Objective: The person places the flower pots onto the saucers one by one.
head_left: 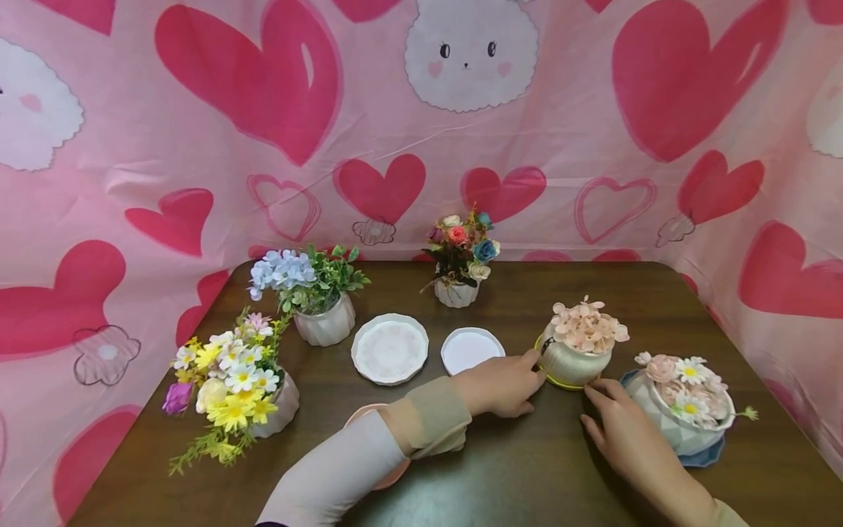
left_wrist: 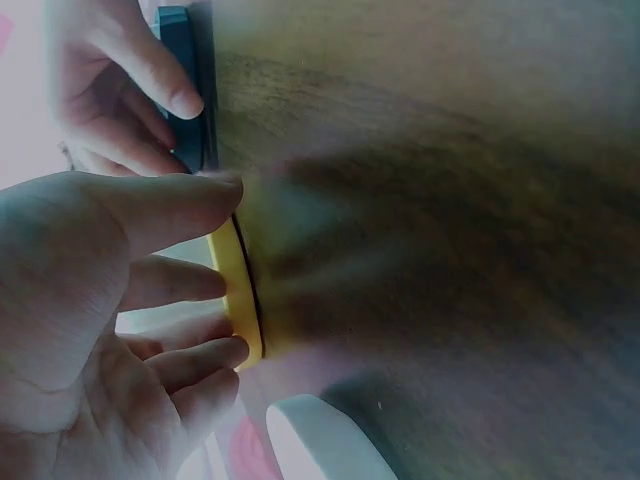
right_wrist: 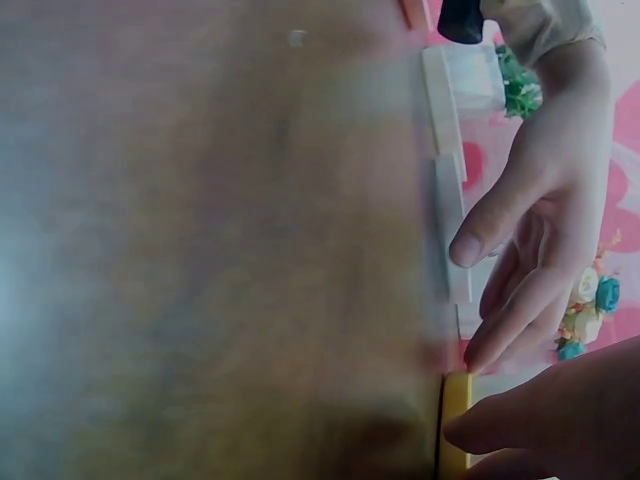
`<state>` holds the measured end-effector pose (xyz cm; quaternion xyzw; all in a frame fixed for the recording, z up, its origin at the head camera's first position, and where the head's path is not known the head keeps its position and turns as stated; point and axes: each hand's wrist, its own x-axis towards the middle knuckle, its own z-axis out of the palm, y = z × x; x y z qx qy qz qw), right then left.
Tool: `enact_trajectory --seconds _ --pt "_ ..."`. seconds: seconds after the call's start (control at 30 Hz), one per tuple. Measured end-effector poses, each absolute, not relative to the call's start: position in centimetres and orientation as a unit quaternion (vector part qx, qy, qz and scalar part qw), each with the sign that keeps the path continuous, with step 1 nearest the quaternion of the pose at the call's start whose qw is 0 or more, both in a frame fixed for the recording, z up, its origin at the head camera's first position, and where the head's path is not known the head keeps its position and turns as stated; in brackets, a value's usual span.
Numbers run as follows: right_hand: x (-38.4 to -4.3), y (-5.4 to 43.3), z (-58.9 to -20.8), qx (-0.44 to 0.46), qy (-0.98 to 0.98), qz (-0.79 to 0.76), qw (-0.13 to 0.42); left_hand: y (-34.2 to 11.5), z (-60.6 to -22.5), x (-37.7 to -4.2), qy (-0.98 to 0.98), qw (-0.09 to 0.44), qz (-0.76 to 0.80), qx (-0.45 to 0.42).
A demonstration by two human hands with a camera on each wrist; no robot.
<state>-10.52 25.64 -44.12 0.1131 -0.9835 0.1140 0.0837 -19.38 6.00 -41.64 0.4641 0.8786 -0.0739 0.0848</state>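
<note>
A cream ribbed pot [head_left: 574, 359] with peach flowers [head_left: 589, 327] stands on a yellow saucer [head_left: 565, 385] at the right of the table. My left hand [head_left: 503, 384] reaches across to the saucer's left side, its fingertips at the yellow rim; the left wrist view shows these fingers [left_wrist: 190, 365] only slightly bent. On the near right side of the same saucer, my right hand [head_left: 622, 428] has its fingertips at the rim. Beside that hand, a white faceted pot [head_left: 681, 428] of pink flowers and daisies stands on a blue saucer [head_left: 705, 457].
Two white saucers, a larger one [head_left: 390, 349] and a smaller one [head_left: 471, 350], lie mid-table. A pink saucer [head_left: 394, 476] is partly under my left forearm. Pots of yellow flowers [head_left: 237, 395], blue flowers [head_left: 326, 326] and mixed roses [head_left: 457, 294] stand left and back.
</note>
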Motion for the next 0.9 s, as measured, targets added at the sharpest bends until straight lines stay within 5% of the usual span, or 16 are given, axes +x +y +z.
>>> enact_trajectory --seconds 0.9 --pt "-11.2 25.2 -44.5 0.107 -0.981 0.104 0.122 7.2 -41.7 -20.1 0.895 0.100 -0.051 0.432"
